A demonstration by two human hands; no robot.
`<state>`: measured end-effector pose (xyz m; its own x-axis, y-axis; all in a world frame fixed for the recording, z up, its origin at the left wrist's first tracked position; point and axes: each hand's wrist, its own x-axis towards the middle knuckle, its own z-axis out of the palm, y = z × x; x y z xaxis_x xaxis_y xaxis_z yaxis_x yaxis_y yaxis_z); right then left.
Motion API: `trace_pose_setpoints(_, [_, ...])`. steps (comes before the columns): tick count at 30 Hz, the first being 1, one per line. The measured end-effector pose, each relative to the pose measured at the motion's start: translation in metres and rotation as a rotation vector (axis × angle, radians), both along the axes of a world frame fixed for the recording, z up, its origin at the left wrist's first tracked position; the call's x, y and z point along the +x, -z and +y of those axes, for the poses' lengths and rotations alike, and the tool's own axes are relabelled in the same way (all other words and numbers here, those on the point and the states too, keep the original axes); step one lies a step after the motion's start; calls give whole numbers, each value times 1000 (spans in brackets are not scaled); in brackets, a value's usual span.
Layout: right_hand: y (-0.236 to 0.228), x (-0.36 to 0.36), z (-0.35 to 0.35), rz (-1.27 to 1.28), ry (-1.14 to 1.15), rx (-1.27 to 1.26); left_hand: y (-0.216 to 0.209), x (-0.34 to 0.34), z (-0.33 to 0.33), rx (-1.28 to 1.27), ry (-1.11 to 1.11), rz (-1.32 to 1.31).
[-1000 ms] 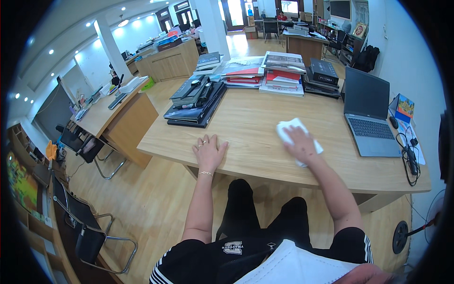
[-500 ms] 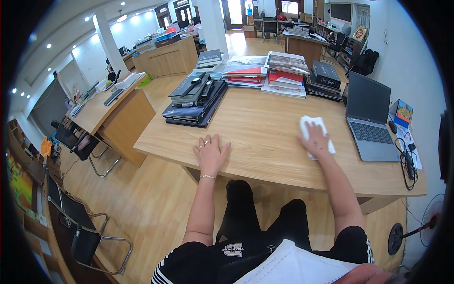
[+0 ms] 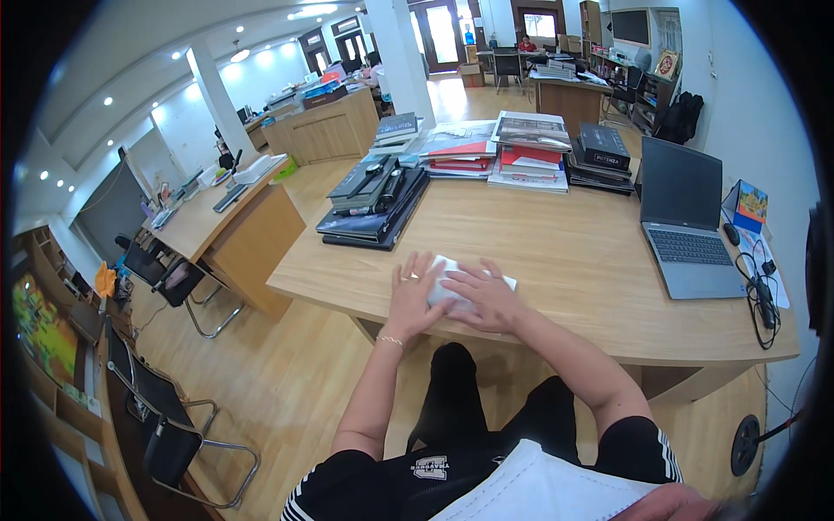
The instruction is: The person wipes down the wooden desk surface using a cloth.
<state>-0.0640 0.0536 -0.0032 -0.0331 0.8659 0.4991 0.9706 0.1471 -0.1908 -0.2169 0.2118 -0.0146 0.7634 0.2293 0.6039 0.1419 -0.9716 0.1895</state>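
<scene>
Near the front edge of the wooden desk [image 3: 565, 260], a folded white cloth [image 3: 439, 287] lies under and between my hands. My right hand [image 3: 487, 298] rests flat over it with the fingers stretched out and pointing left, covering much of it. Beside it, my left hand [image 3: 412, 300] touches the cloth's left side, its fingers spread and pointing away from me. The two hands are close together, the thumbs nearly meeting. Part of the cloth is hidden beneath the right palm.
Folders and books [image 3: 373, 204] are piled at the desk's left, with stacked magazines [image 3: 532, 143] and dark boxes [image 3: 602, 149] along the back. An opened laptop [image 3: 691, 247] stands at right, near a mouse [image 3: 731, 234] and black cables [image 3: 766, 300]. Chairs [image 3: 187, 417] stand to the left.
My right hand has swept the cloth left and nearer to me, from beside the laptop to the front middle. My left hand has shifted right to meet it. The view has tilted slightly.
</scene>
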Motion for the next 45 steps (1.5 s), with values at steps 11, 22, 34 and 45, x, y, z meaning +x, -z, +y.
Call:
trace_pose_setpoints(11, [18, 43, -231, -38, 752, -57, -24, 41, -42, 70, -13, 337])
trace_pose_setpoints(22, [33, 52, -269, -46, 949, 66, -42, 40, -8, -95, -426, 532])
trace_pose_setpoints(34, [37, 56, -269, -50, 953, 109, -10, 92, -112, 42, 2, 503])
trace_pose_setpoints(45, [33, 56, -269, 8, 906, 61, -20, 127, -191, -31, 486, 480])
